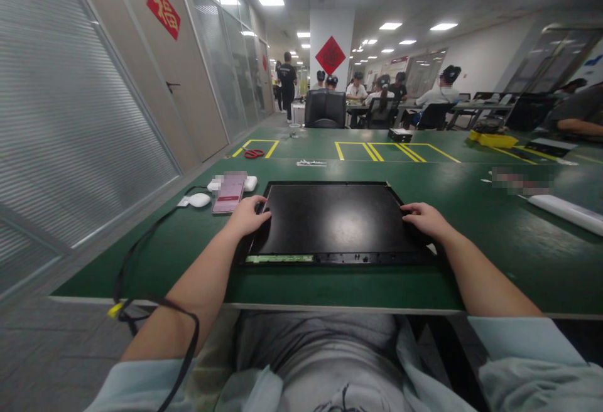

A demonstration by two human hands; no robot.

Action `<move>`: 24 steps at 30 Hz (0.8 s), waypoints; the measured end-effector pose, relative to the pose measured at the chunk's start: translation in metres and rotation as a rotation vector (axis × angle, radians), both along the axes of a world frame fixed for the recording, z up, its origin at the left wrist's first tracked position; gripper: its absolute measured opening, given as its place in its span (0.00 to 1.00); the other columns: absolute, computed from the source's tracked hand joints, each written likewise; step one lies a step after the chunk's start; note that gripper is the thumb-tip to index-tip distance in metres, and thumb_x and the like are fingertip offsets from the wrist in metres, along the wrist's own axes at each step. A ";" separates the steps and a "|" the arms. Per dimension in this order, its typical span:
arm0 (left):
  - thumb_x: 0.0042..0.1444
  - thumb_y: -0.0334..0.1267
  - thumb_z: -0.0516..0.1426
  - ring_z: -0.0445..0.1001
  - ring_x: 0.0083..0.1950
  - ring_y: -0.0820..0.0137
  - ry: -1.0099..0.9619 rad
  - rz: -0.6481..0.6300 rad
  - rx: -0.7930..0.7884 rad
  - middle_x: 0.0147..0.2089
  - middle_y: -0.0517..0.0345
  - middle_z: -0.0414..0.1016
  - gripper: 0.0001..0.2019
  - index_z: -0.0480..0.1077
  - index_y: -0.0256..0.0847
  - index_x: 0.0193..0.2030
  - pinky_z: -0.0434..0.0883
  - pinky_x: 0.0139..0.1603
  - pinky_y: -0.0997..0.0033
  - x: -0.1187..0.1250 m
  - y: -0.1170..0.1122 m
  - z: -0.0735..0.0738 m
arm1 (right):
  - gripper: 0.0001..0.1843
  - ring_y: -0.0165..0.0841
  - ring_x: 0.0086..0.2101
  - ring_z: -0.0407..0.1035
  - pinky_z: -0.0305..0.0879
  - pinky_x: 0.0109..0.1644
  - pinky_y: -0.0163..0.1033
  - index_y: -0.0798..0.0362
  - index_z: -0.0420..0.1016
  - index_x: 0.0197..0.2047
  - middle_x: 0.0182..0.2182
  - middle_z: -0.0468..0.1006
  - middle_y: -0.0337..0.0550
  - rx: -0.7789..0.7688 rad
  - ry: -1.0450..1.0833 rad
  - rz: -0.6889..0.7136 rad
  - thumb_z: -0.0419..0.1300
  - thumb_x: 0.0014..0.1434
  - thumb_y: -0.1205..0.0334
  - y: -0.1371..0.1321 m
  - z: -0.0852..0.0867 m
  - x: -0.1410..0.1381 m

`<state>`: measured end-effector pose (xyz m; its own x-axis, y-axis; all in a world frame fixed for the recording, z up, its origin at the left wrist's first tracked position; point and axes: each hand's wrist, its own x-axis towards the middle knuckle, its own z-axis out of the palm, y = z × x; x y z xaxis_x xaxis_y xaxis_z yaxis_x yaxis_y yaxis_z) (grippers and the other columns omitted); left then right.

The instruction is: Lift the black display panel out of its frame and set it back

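A long dark-green worktop (471, 255), marked with yellow taped rectangles on its far half, filled the scene. On its near part, squarely before the person, lay a flat black rectangular panel (332, 220) with a glossy face, its near edge close to the worktop's near edge. A thin green circuit strip (279, 259) ran along the left part of that near edge.

Far to the right lay a long white plastic bar (568, 211), well apart from the panel. A black cable (141, 255) looped off the worktop's left side.

The left hand (247, 216) lay on the panel's left edge with its fingers curled. Whether it gripped the edge could not be told. The right hand (424, 218) rested on the right edge, fingers stretched out and loosely spread, flat on the surface.

Just left of the left hand lay a pink rectangular phone (228, 193). Beside that sat a small white oval mouse (200, 200). Farther off lay red-handled scissors (254, 153) inside a yellow rectangle.
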<state>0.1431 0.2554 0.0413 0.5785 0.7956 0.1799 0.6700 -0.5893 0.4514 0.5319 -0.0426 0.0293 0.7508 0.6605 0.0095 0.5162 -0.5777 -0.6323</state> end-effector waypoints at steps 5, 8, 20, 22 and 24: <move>0.49 0.52 0.64 0.68 0.64 0.50 -0.009 -0.092 0.054 0.59 0.42 0.71 0.30 0.73 0.40 0.56 0.63 0.67 0.55 -0.003 0.000 -0.003 | 0.23 0.38 0.30 0.72 0.66 0.39 0.41 0.60 0.81 0.54 0.28 0.78 0.44 -0.028 -0.027 0.021 0.63 0.54 0.66 -0.001 0.000 0.001; 0.45 0.55 0.67 0.60 0.70 0.49 -0.036 -0.239 0.066 0.67 0.43 0.63 0.34 0.73 0.44 0.58 0.57 0.70 0.52 -0.003 -0.006 -0.003 | 0.23 0.38 0.31 0.71 0.65 0.38 0.40 0.59 0.81 0.54 0.28 0.77 0.44 -0.034 -0.035 0.022 0.63 0.55 0.66 -0.001 -0.002 0.002; 0.42 0.58 0.70 0.55 0.72 0.45 0.000 -0.657 0.037 0.70 0.46 0.61 0.36 0.73 0.50 0.59 0.53 0.70 0.42 0.001 -0.027 0.011 | 0.22 0.36 0.32 0.72 0.65 0.37 0.38 0.60 0.81 0.54 0.30 0.78 0.46 -0.031 -0.064 0.016 0.63 0.56 0.68 0.001 -0.006 0.005; 0.41 0.57 0.71 0.57 0.71 0.46 -0.003 -0.690 0.037 0.70 0.46 0.63 0.36 0.74 0.50 0.58 0.53 0.70 0.43 0.004 -0.032 0.011 | 0.22 0.36 0.31 0.71 0.64 0.37 0.38 0.59 0.81 0.54 0.30 0.78 0.45 -0.044 -0.059 0.013 0.63 0.56 0.67 0.001 -0.005 0.004; 0.41 0.56 0.71 0.58 0.70 0.46 -0.001 -0.720 0.040 0.69 0.46 0.63 0.35 0.74 0.50 0.57 0.53 0.70 0.43 0.007 -0.036 0.011 | 0.22 0.35 0.30 0.71 0.64 0.36 0.38 0.59 0.80 0.55 0.29 0.77 0.44 -0.054 -0.052 0.008 0.63 0.57 0.67 0.000 -0.004 0.004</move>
<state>0.1498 0.2191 0.0523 0.9568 0.2098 0.2014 0.1090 -0.9007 0.4205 0.5355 -0.0421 0.0250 0.7446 0.6673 0.0127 0.5527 -0.6059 -0.5722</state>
